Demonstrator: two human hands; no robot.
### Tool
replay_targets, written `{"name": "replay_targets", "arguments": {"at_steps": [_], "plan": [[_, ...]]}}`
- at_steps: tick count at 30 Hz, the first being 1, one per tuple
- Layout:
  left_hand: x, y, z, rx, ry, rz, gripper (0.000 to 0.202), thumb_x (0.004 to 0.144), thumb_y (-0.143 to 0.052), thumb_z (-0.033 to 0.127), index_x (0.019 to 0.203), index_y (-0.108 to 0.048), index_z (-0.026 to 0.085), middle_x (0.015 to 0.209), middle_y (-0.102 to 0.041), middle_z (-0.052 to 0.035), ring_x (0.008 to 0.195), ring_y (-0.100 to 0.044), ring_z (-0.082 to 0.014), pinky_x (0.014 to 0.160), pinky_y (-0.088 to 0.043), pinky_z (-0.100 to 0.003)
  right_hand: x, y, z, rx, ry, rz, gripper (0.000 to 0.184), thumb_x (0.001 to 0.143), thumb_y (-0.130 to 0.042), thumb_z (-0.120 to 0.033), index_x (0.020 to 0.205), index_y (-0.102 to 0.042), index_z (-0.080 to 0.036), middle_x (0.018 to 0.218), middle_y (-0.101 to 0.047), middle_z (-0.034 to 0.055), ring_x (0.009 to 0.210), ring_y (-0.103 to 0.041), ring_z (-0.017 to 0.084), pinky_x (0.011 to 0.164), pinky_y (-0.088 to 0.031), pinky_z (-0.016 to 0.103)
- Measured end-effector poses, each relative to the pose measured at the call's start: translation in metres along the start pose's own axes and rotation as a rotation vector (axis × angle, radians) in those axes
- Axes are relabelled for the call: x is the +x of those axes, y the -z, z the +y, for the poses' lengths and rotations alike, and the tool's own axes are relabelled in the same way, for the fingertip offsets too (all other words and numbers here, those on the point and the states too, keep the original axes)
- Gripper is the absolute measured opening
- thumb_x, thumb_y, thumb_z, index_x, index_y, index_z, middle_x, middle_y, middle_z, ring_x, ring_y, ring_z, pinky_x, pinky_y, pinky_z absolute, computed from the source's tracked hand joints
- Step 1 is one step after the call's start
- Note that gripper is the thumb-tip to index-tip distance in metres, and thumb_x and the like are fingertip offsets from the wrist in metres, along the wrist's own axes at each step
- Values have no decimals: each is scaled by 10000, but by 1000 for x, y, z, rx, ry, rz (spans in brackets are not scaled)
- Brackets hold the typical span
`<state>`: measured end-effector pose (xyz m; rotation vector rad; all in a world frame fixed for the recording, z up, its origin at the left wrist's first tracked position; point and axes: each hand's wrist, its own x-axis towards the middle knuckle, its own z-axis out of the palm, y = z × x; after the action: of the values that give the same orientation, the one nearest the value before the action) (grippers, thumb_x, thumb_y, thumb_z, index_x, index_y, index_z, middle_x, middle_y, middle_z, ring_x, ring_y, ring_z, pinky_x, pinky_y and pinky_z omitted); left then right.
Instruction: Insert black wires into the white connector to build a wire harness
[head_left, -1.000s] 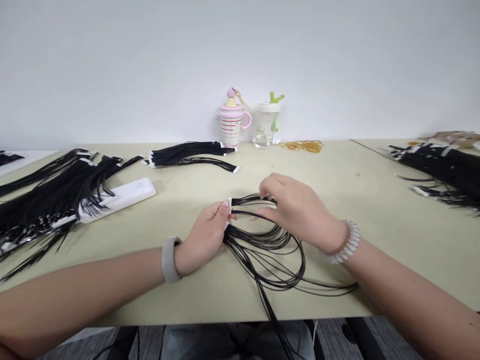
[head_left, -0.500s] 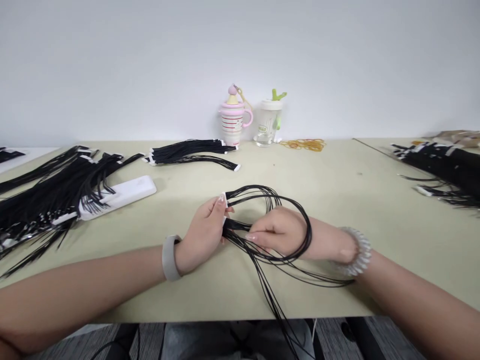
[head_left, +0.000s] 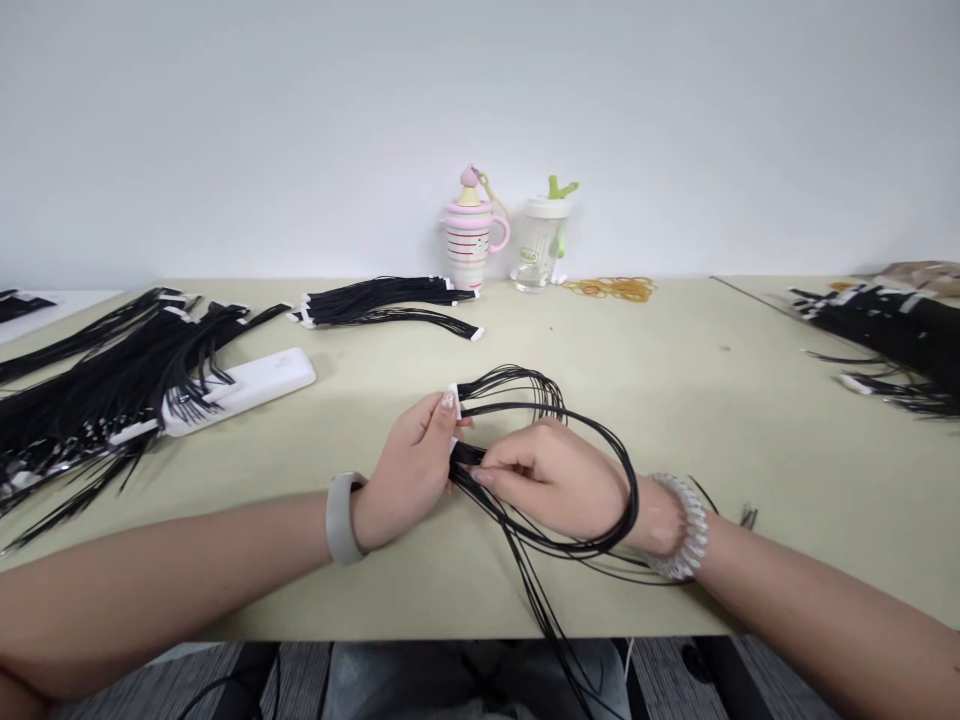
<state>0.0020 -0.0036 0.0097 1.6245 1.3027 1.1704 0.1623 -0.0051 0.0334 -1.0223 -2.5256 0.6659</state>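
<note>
My left hand (head_left: pixel 417 448) is closed on a black wire harness (head_left: pixel 628 470), its thumb on a white connector (head_left: pixel 454 401). A second white connector end shows just below, at the edge of the same palm. From both ends thin black wires run right and bend into a loop. My right hand (head_left: pixel 559 478) reaches through this loop, thumb and fingertips pinching the wires close to the lower connector. Loose wire ends hang over the table's front edge, and others pass behind the right wrist.
Piles of black harnesses lie at left (head_left: pixel 112 370), back centre (head_left: pixel 382 300) and right (head_left: pixel 892 330). A white oblong case (head_left: pixel 277 375) sits partly under the left pile. Against the wall stand a pink-lidded cup (head_left: pixel 468 245) and a clear tumbler (head_left: pixel 541 245), beside yellow rubber bands (head_left: pixel 619 289).
My right hand has slid slightly left along the wires, towards the lower connector. Its wrist has dropped a little, and wire tips now show behind it. My left hand keeps its hold.
</note>
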Motion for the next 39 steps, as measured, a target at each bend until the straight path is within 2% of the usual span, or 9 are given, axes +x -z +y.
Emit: {"name": "replay_targets", "arguments": {"at_steps": [4,7,10,15,19,23,28,33,39], "plan": [[0,0,-1,-8,-45,7,352,897,-308,391,650,-427,171,599,-429,27,550,-398,-98,534,-345,-220,0,-3,0,-79,20,35,355,848,-425,-273,521,-388,-140,456,-310,-64,451,-249,39,459,-194,202],[0,-1,-2,-18,-62,14,343,898,-310,380,645,-416,173,605,-435,24,562,-403,-101,557,-357,-223,0,-6,-2,-235,41,76,332,852,-413,-270,547,-450,-145,491,-434,-46,474,-310,50,500,-229,217],[0,-1,-3,-21,-66,32,329,892,-327,377,656,-431,174,616,-458,18,573,-426,-107,554,-363,-223,0,-10,-5,-391,98,95,277,867,-382,-268,671,-545,-158,636,-586,-4,545,-428,78,552,-265,244],[1,-1,-4,-16,-51,51,341,885,-338,399,668,-465,169,604,-460,17,564,-437,-106,529,-369,-214,-1,-12,-5,-503,89,73,303,898,-306,-277,846,-586,-173,735,-635,24,610,-522,118,564,-284,263],[2,-2,-4,-11,10,43,366,876,-336,441,671,-466,167,587,-451,25,496,-419,-88,458,-356,-197,0,-12,-5,-486,82,71,343,901,-295,-287,774,-586,-160,671,-616,34,572,-506,118,543,-277,260],[2,-3,-7,-38,69,6,366,859,-359,472,684,-472,171,546,-422,40,420,-402,-75,383,-331,-184,2,-10,-5,-445,56,100,277,844,-390,-255,675,-580,-146,587,-578,25,507,-429,99,516,-242,255],[2,-4,-9,-84,120,-30,354,846,-382,478,694,-478,173,507,-390,53,375,-384,-69,344,-318,-177,1,3,1,-212,59,58,154,711,-487,-127,563,-528,-137,495,-467,-43,462,-321,42,484,-232,193],[1,-4,-7,-92,141,3,375,835,-381,502,696,-488,170,516,-411,48,365,-387,-70,327,-319,-181,-1,10,3,3,60,-44,350,845,-395,-245,517,-437,-128,468,-364,-54,445,-283,30,452,-226,176],[2,-5,-8,-80,158,17,330,834,-411,468,710,-484,170,596,-459,40,373,-402,-63,329,-331,-188,2,-2,3,24,-10,28,383,846,-406,-295,502,-423,-127,445,-344,-57,433,-266,25,431,-185,186]]}}
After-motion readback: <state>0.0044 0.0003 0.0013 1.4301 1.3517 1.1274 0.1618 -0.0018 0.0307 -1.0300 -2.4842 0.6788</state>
